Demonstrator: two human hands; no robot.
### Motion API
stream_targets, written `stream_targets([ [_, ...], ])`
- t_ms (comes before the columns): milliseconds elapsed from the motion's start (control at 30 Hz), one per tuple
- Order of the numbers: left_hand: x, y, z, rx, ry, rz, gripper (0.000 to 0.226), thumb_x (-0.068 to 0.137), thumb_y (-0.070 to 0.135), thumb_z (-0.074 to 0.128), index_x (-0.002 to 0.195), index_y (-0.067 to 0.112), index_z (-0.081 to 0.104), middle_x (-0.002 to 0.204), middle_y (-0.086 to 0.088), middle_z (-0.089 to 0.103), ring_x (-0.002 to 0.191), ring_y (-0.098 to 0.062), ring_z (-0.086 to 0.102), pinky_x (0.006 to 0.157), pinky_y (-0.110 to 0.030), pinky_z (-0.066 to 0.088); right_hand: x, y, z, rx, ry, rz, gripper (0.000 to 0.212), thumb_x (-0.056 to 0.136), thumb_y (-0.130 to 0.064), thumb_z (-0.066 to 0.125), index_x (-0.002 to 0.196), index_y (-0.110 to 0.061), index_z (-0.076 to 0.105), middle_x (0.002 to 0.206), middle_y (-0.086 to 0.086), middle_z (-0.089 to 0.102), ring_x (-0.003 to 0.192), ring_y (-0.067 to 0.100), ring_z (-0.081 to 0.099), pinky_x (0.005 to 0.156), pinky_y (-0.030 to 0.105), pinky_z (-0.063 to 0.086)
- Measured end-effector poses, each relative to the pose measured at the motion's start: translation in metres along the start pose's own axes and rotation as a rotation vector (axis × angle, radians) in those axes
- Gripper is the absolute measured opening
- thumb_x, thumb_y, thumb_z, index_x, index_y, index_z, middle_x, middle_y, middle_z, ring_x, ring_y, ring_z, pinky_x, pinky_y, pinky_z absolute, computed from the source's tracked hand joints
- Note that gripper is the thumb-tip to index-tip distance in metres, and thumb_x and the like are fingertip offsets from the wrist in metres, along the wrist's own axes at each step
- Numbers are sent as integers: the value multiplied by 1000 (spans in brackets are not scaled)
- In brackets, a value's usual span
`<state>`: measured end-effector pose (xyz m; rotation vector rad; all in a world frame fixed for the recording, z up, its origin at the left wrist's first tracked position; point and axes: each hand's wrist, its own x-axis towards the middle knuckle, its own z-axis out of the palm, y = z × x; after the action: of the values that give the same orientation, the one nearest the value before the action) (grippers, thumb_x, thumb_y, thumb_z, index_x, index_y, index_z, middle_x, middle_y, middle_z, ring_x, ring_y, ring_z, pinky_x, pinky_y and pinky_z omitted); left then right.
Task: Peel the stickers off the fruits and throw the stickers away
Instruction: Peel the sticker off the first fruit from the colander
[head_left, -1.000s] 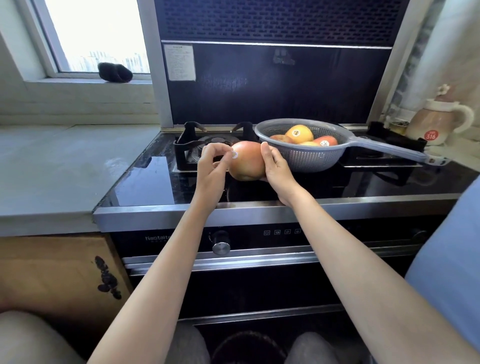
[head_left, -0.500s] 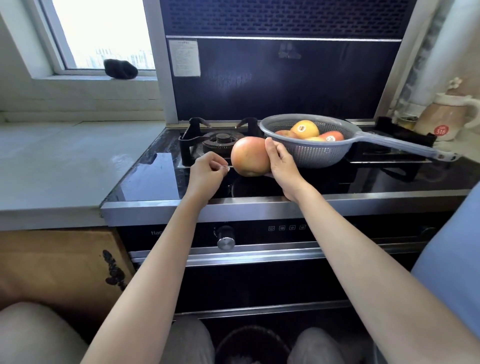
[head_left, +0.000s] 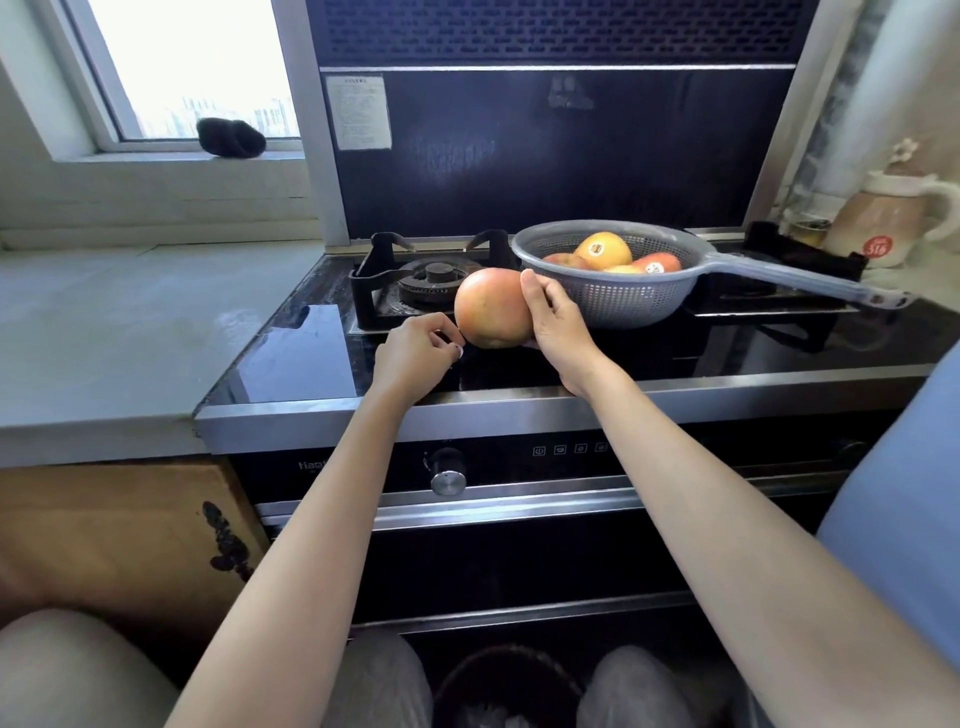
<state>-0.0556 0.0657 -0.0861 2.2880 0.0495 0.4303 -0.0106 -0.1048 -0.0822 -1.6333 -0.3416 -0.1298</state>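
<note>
My right hand (head_left: 560, 325) holds a large orange-pink fruit (head_left: 491, 306) from its right side, just above the black stove top. The fruit's visible skin shows no sticker. My left hand (head_left: 415, 358) is at the fruit's lower left with thumb and forefinger pinched on a small pale sticker (head_left: 460, 352), barely visible. Behind the fruit stands a grey colander (head_left: 618, 301) with several fruits. A yellow fruit (head_left: 610, 254) and a red fruit (head_left: 665, 262) in it each carry a round sticker.
The colander's long handle (head_left: 810, 283) points right across the stove. A gas burner (head_left: 434, 280) sits behind the held fruit. A dark waste bin (head_left: 506, 686) stands on the floor between my knees. A jug (head_left: 893, 223) is at the far right, and a grey counter (head_left: 130, 322) on the left.
My left hand was on the sticker at the fruit's left side, then pulled away pinched and dropped a little lower. The sticker no longer shows on the fruit. My right hand kept holding the fruit.
</note>
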Motion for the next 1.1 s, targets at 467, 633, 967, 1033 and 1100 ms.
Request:
stream_targets([
  [467, 7, -5, 3, 28, -2, 7, 14, 84, 18, 65, 87, 31, 60, 61, 10, 51, 68, -12, 52, 81, -38, 45, -2, -2, 1, 10, 2, -9, 33, 97, -55, 41, 118, -31, 51, 127, -1, 53, 121, 20, 50, 104, 49, 45],
  [633, 7, -6, 3, -27, 0, -21, 18, 81, 17, 65, 89, 31, 59, 61, 11, 51, 69, -13, 53, 83, -39, 47, -2, -2, 0, 8, 5, -14, 34, 97, -55, 40, 119, -31, 51, 128, -1, 53, 121, 19, 50, 104, 49, 45],
  [967, 0, 12, -4, -477, -5, 20, 55, 81, 37, 71, 129, 27, 47, 111, 0, 56, 102, -13, 58, 77, -27, 53, -3, -3, -2, 35, 7, -5, 42, 96, -54, 43, 125, -25, 53, 130, 3, 56, 121, 20, 52, 104, 47, 46],
  [1033, 1, 16, 1, -412, -60, 36, 64, 79, 48, 72, 133, 32, 41, 111, 1, 59, 102, -11, 59, 76, -23, 50, -3, -3, -4, 24, 4, 11, 48, 95, -56, 45, 130, -24, 52, 131, 2, 55, 121, 21, 52, 102, 46, 48],
  [1100, 3, 21, 3, -355, -78, 58, 73, 73, 53, 76, 133, 34, 39, 112, -1, 60, 103, -15, 60, 86, -29, 51, -3, -3, -5, 22, 4, 33, 56, 92, -57, 50, 134, -20, 52, 129, 3, 58, 119, 20, 54, 99, 43, 50],
])
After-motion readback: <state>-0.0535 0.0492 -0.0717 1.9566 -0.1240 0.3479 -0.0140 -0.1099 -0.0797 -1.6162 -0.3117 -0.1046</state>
